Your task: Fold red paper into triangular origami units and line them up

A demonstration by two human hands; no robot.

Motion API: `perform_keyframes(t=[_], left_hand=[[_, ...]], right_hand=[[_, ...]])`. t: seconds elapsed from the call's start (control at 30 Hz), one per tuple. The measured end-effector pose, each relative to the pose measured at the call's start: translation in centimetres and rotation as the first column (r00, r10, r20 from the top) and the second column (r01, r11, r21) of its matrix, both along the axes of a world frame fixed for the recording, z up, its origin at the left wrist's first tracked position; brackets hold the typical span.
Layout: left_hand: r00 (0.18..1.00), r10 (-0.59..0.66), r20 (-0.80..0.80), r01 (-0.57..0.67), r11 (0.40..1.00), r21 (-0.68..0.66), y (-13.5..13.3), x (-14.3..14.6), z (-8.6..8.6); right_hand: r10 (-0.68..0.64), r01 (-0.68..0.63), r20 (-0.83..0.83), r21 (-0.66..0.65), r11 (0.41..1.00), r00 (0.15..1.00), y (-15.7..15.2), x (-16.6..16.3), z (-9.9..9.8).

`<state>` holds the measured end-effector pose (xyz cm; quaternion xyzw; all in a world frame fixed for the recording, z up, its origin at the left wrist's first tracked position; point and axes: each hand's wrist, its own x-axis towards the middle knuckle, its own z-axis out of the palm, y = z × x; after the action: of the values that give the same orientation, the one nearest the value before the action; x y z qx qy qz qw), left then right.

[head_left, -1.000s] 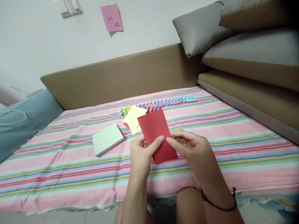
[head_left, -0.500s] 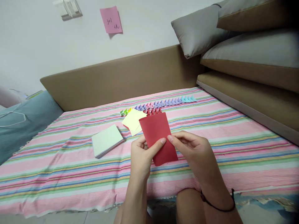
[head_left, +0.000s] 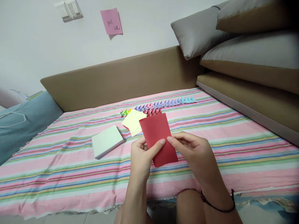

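A folded red paper sheet [head_left: 158, 137] is held upright over the striped bedspread [head_left: 70, 174]. My left hand [head_left: 141, 155] pinches its left edge with thumb on the front. My right hand [head_left: 191, 149] pinches its right edge, thumb tip almost meeting the left thumb. Behind the red sheet lies a loose pale yellow sheet [head_left: 132, 120]. To the left rests a stack of paper with a pale green top [head_left: 106, 140]. A row of small folded paper pieces [head_left: 163, 103] in green, purple, pink and blue runs along the bedspread farther back.
A brown padded backrest [head_left: 116, 77] stands behind the bedspread. Grey and brown cushions [head_left: 245, 53] are stacked at the right. A blue-grey pillow [head_left: 25, 118] lies at the left. A pink note [head_left: 111, 21] sticks on the wall. My knees [head_left: 187, 205] show at the bottom.
The red sheet and both hands have hardly shifted; the view has dropped slightly. The thumbs stay pinched on the sheet.
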<state>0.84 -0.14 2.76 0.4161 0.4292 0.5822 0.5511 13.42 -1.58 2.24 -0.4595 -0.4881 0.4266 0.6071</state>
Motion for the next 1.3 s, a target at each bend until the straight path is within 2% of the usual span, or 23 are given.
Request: perform_keyframes(t=[0.43, 0.63, 0.8, 1.13, 1.3], left_hand=[[1.0, 0.003, 0.006, -0.003, 1.0, -0.016, 0.07, 0.07, 0.01], [1.0, -0.004, 0.012, 0.005, 1.0, -0.014, 0.17, 0.06, 0.01], [1.0, -0.003, 0.02, 0.004, 1.0, -0.016, 0.05, 0.03, -0.04], [1.0, -0.009, 0.011, 0.01, 1.0, -0.015, 0.14, 0.06, -0.06], [1.0, -0.007, 0.01, 0.007, 1.0, -0.007, 0.18, 0.05, -0.03]], right_hand=[[0.002, -0.002, -0.014, -0.006, 1.0, 1.0, 0.03, 0.17, -0.15], [0.081, -0.081, -0.137, 0.007, 0.997, 0.987, 0.1, 0.13, -0.24], [0.082, -0.081, -0.187, 0.014, 0.997, 0.979, 0.17, 0.16, -0.35], [0.086, -0.083, -0.19, 0.022, 0.996, 0.978, 0.09, 0.18, -0.34], [0.069, -0.07, -0.114, 0.003, 0.998, 0.991, 0.08, 0.23, -0.35]])
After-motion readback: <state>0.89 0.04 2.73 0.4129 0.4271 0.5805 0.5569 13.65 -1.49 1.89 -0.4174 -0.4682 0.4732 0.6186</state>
